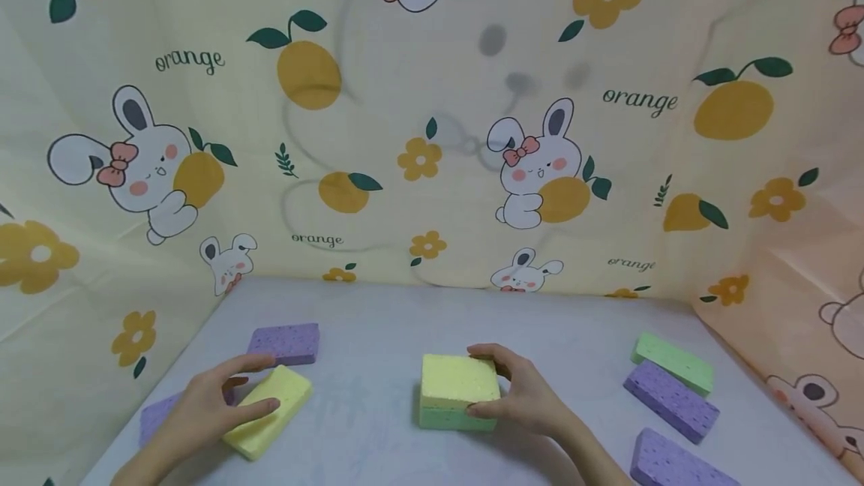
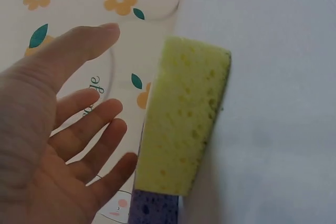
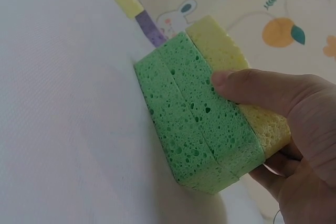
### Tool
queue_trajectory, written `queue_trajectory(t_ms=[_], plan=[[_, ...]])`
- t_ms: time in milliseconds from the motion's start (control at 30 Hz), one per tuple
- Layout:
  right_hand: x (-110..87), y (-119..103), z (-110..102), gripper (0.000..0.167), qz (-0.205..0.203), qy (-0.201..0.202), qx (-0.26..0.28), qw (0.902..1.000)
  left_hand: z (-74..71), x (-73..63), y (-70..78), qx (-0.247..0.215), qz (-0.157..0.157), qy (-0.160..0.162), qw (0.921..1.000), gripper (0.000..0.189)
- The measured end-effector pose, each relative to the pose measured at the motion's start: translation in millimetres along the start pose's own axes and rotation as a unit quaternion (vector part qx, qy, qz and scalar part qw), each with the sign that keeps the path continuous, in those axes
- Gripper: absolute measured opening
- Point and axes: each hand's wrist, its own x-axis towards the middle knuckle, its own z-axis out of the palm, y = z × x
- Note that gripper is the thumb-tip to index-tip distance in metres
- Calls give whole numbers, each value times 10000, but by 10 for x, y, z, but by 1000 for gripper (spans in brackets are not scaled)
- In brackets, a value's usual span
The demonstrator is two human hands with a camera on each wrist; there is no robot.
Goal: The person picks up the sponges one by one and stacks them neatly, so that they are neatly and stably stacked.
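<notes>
- Head view, eight o'clock: left hand [image 1: 211, 402], fingers released beside a yellow rectangular sponge [image 1: 289, 390].
- Five o'clock: right hand [image 1: 525, 390], fingers grasping a rectangular sponge stack [image 1: 454, 393] (yellow over green).

Take the sponge stack [image 1: 459, 388] as clock centre, right hand [image 1: 523, 392] gripping its 3 o'clock side. Left hand [image 1: 205, 403] plus loose sponge [image 1: 273, 424] at 9, far-left sponge [image 1: 155, 420] further out, back-left sponge [image 1: 286, 343] near 10. Back-right sponge [image 1: 678, 366] and middle-right sponge [image 1: 671, 401] around 3, front-right sponge [image 1: 678, 462] towards 4. Cloth [image 1: 378, 133] behind, at 12.
</notes>
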Motion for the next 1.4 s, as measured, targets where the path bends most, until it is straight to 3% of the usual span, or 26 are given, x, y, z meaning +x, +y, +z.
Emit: queue_trajectory(t_ms=[200, 500, 767, 933, 1167, 1400], plan=[[14, 4, -8, 83, 41, -21, 28, 10000, 13, 12, -27, 446, -214, -58, 9988, 72], [0, 6, -12, 83, 82, 27, 126, 9999, 66, 41, -43, 151, -433, -411, 9981, 77], [-4, 19, -16, 80, 61, 28, 117, 9999, 109, 40, -59, 127, -480, -447, 9978, 81], [-7, 15, -18, 79, -39, 21, 87, 10000, 118, 33, -42, 9, -444, -478, 9979, 79], [0, 11, -18, 81, -34, -29, 99, 9999, 145, 23, -46, -155, 94, -443, 9989, 77], [-8, 5, -21, 77, -51, -24, 145, 9999, 140, 12, 2, 169, 27, -409, 9990, 78]])
